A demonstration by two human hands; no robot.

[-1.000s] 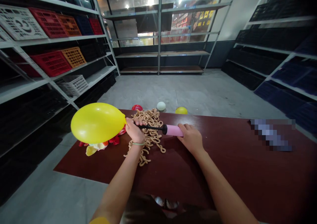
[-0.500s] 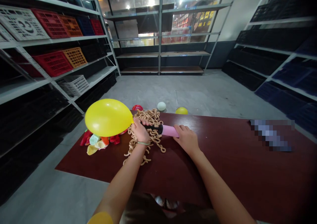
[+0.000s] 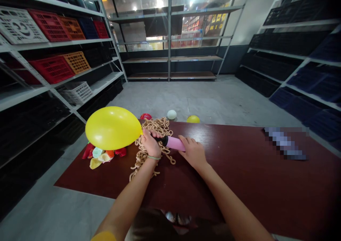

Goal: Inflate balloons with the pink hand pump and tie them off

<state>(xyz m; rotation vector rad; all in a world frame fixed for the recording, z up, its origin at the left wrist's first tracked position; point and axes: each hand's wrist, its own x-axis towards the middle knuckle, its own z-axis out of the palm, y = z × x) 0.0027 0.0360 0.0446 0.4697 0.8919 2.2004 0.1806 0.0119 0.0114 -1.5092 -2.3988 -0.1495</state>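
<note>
A round yellow balloon (image 3: 113,128) sits on the black nozzle of a pink hand pump (image 3: 175,143), above the left part of the table. My left hand (image 3: 150,144) is closed around the balloon's neck and the nozzle. My right hand (image 3: 193,152) grips the pink barrel's far end. Beneath my left hand lies a tangled pile of tan chain-like loops (image 3: 157,127). A small heap of uninflated balloons (image 3: 101,157) in red, yellow and pale colours lies partly under the yellow balloon.
The dark red table (image 3: 239,170) has a pixelated blurred patch (image 3: 285,143) at its right. Beyond its far edge, red (image 3: 145,116), white (image 3: 172,114) and yellow (image 3: 193,119) balloons lie on the floor. Metal shelves with plastic crates (image 3: 52,69) line the sides.
My hands have drawn closer together, and less of the black pump rod shows. The yellow balloon has grown since half a second ago and has shifted right since one second ago.
</note>
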